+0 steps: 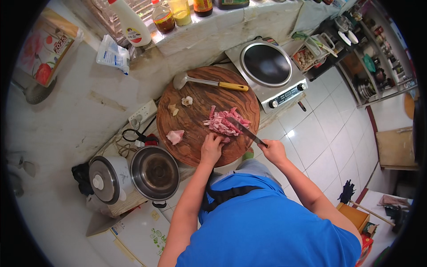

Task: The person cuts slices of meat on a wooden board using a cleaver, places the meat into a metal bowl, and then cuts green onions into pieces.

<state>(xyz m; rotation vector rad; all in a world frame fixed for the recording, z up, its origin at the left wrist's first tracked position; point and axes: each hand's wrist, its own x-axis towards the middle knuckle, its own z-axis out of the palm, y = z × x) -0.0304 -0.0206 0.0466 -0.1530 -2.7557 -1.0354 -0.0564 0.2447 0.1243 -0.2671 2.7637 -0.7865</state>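
My right hand [273,151] grips the handle of a kitchen knife [246,130], whose dark blade reaches over a pile of sliced raw meat [222,120]. My left hand [211,148] lies on the near side of the round wooden cutting board [190,133], its fingertips holding a small piece of meat [226,140] just below the pile. A pale chunk of raw meat or fat [175,137] rests farther left. Toward the back are a garlic bulb [187,101], a piece of ginger [173,109] and a ladle [203,81] with a yellow handle.
An induction cooker [267,63] stands behind the board to the right. Left of the board are a metal pot [155,172], a lidded rice cooker [105,180] and a power strip [142,113] with cords. Bottles [163,18] line the ledge. White tiles [328,133] cover the floor.
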